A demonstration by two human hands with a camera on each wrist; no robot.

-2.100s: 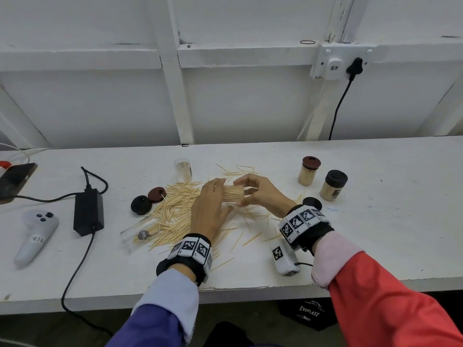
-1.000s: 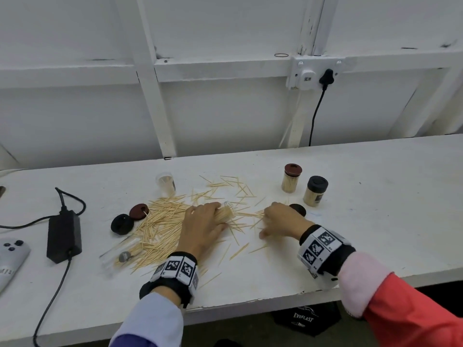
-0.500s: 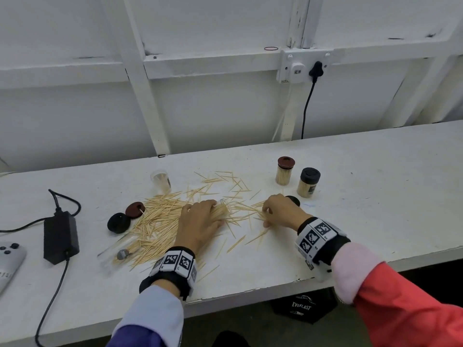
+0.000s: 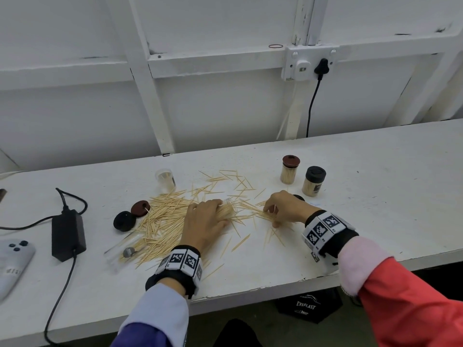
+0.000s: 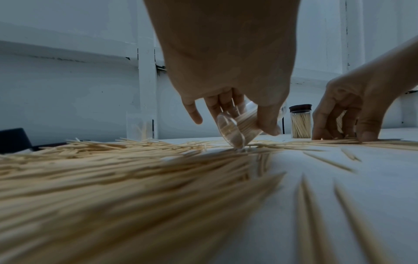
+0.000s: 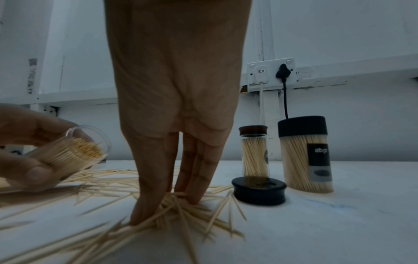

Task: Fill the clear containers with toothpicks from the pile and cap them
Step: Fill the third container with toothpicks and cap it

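Clear container (image 4: 226, 211) in left hand (image 4: 203, 227)

A toothpick pile (image 4: 165, 221) sprawls over the middle of the white worktop (image 4: 375, 221). At the pile's left are a maroon cap (image 4: 140, 208) and a black cap (image 4: 124, 221), and a tipped clear container (image 4: 122, 251) lies toward the front edge. Toward the back edge stand an open container (image 4: 165, 180) and, further right, a maroon-capped container (image 4: 290, 169) and a black-capped container (image 4: 314, 181), with a loose cap (image 6: 259, 192) just in front of them. A power adapter (image 4: 67, 235) and a controller (image 4: 12, 261) lie near the left edge.
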